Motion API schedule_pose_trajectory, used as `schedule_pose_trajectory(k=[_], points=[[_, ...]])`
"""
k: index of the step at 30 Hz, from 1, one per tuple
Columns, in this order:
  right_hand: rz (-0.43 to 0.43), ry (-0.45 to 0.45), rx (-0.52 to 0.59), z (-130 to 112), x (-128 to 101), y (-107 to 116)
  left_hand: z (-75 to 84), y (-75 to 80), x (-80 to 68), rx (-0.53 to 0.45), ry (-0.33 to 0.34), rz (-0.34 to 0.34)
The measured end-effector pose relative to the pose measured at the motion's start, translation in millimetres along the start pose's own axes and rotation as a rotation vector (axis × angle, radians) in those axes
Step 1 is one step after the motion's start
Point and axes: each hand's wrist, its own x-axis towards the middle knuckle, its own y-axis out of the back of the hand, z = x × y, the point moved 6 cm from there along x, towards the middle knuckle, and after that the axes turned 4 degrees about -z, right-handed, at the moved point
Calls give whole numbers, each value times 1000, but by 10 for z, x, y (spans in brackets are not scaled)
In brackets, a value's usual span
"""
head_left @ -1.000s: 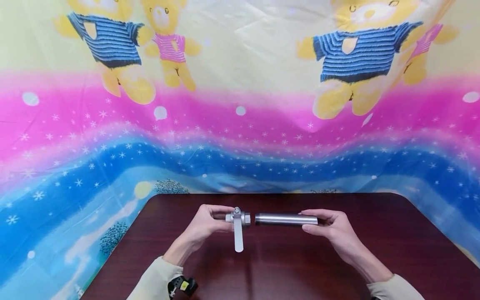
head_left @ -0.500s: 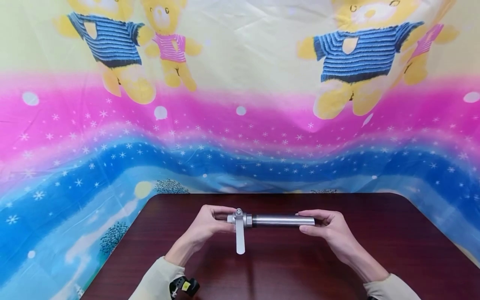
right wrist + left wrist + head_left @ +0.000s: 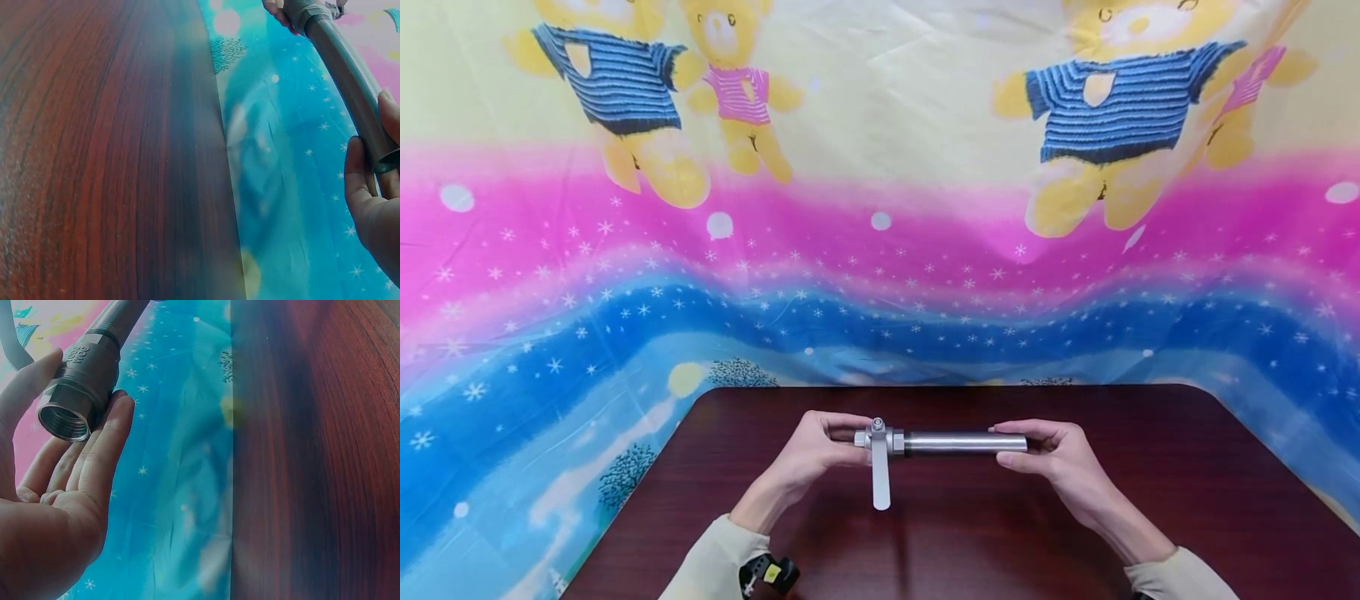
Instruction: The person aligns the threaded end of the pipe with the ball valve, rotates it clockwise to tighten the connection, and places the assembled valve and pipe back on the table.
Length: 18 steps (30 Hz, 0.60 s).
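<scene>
My left hand (image 3: 816,442) grips a silver ball valve (image 3: 878,442) by its left end, thumb in front and fingers behind. The valve's flat lever handle (image 3: 881,479) points toward me. In the left wrist view, the near threaded opening of the ball valve (image 3: 78,394) faces the camera. My right hand (image 3: 1060,450) pinches the right end of a straight metal pipe (image 3: 962,442) between thumb and fingers. The pipe's left threaded end meets the valve's right-hand port, both in one line above the table. In the right wrist view the hollow end of the pipe (image 3: 356,94) shows beside the fingers.
Below the hands lies a dark red-brown wooden table (image 3: 955,533) with rounded far corners. A printed cloth (image 3: 880,292) with bears and snowflakes hangs behind and at the sides. A small black device (image 3: 771,573) is strapped at the left wrist.
The gap between pipe and ball valve has closed. The right hand moved left with the pipe until its end met the port; the left hand shifted very slightly right. Little differs since half a second ago.
</scene>
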Motion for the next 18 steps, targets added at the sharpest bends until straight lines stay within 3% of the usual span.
schedule_pose_trajectory(k=[18], points=[[21, -8, -50, -12, -46, -24, -16, 11, -23, 8, -3, 1]])
